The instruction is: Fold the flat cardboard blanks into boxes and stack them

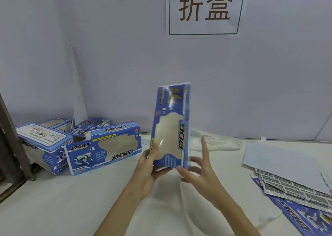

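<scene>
Left hand (147,165) gripped the lower left edge of a blue windowed cardboard box (170,126), thumb curled over its front. Box stood upright above the white table (71,199), long axis vertical, window facing the camera. Right hand (199,167) was spread wide, fingertips touching the lower right corner.

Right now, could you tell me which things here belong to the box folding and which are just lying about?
Job: box held upright in both hands; folded boxes at left; flat blanks at right.
Lying about: wall sign; clear plastic bag; white sheet.
</scene>
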`<state>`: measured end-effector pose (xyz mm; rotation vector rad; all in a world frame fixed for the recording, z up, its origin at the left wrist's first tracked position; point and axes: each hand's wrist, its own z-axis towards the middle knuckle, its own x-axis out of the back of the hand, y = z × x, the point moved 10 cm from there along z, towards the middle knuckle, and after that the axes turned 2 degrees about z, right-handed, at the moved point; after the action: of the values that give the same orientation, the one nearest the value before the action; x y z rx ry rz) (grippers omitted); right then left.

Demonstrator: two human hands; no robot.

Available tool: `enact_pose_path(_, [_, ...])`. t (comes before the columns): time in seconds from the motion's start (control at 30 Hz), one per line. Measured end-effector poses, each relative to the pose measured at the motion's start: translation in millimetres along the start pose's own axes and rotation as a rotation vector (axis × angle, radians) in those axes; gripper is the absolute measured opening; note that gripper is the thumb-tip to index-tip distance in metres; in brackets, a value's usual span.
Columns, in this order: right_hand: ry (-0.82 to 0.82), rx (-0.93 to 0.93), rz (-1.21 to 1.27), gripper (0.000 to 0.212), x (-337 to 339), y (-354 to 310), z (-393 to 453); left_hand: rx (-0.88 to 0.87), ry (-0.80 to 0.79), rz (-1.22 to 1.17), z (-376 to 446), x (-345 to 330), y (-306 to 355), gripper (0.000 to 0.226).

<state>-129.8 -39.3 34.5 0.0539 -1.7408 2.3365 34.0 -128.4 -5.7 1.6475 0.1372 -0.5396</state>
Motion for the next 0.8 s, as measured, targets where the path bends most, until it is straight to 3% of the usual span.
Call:
enact_pose_path(0.1, [-0.001, 0.081, -0.041, 0.094, -12, -6, -2, 0.019, -0.02, -0.056, 1, 3, -1, 0.051])
enact_pose_path(0.23, [-0.087, 0.005, -0.02, 0.097, -21, -5, -4, -0.005, -0.003, -0.046, -1, 11, 6, 0.057])
enact_pose_path(0.4, [0.099, 0.01, 0.107, 0.069, -18, -2, -2, 0.088, 0.013, 0.063, -3, 9, 0, 0.063])
enact_pose_path(0.53, [0.167, 0.033, 0.21, 0.053, -13, -12, 1, 0.179, 0.15, -0.084, -6, 30, -8, 0.061])
enact_pose_path(0.63, [0.099, 0.05, 0.25, 0.07, -38, -38, 13, 0.146, 0.194, 0.068, -6, 37, -12, 0.051])
enact_pose_path(0.8, [-0.054, 0.073, 0.271, 0.068, -120, -89, 74, 0.091, 0.15, 0.235, -9, 26, -5, 0.058])
